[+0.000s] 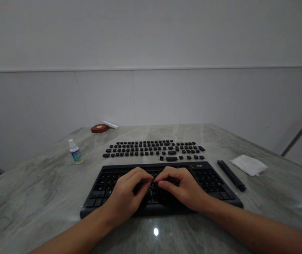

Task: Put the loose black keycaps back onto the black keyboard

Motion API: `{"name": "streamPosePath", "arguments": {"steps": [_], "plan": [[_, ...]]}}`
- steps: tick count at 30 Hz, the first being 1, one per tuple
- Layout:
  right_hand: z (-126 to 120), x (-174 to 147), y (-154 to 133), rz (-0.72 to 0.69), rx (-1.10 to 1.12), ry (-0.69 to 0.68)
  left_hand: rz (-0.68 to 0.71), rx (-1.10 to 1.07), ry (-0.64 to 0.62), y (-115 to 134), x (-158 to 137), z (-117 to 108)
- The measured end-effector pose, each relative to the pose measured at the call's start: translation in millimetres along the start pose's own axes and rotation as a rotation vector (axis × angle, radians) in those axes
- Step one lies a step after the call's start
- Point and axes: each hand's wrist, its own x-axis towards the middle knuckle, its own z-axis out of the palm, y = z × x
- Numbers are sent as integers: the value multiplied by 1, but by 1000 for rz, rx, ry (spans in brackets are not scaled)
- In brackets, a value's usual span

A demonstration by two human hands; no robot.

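A black keyboard (pixel 104 173) lies on the marbled table in front of me, many of its keycaps off. Over its middle, my left hand (pixel 129 190) and my right hand (pixel 179 185) meet with their fingertips almost touching. Thumb and forefinger are pinched together on each hand. Whatever lies between the fingertips is too small and dark to make out. Behind the keyboard, loose black keycaps (pixel 136 153) are laid out in rows, with longer ones such as a wide keycap (pixel 171 159) among them.
On the left stands a small spray bottle (pixel 76 152). A red-brown case (pixel 99 128) and a white flat object (pixel 110 125) sit at the far left edge. Right of the keyboard are a long black bar (pixel 231 175) and a folded white cloth or tissue (pixel 248 164). A wall rises behind.
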Motion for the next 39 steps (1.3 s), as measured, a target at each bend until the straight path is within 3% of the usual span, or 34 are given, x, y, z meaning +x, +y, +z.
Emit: {"name": "streamPosePath", "arguments": {"steps": [7,19,29,39], "plan": [[1,-1,5,28,68,16,-73,27,-33,-3,-3,1],[5,-5,2,-177,-113,67,-84,8,-77,-9,-4,2],[8,-4,8,-347,-236,58,-172,96,-117,-11,-4,3],[12,-2,11,-369,-288,-30,-100,122,-157,-12,-7,1]]}}
